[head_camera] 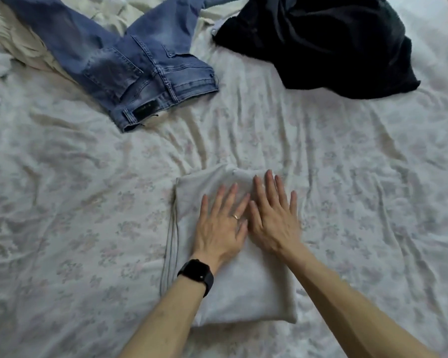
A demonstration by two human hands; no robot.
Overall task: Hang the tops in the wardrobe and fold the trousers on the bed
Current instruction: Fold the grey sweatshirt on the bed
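One head-worn wide-angle view
It faces forward and steeply down, close over the bed [75,202].

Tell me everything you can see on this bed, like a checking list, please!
Surface: bed sheet, pale with faint flowers, wrinkled.
Job's things: folded pale garment at the front; blue jeans unfolded, far left; black garment crumpled, far right.
Clutter: cream fabric bunched at the far left.
Grippers: left hand and right hand, fingers straight, press side by side on the folded pale garment; the left wears a watch and a ring.
Cables: nothing seen.
Surroundings: nothing seen beyond the bed.
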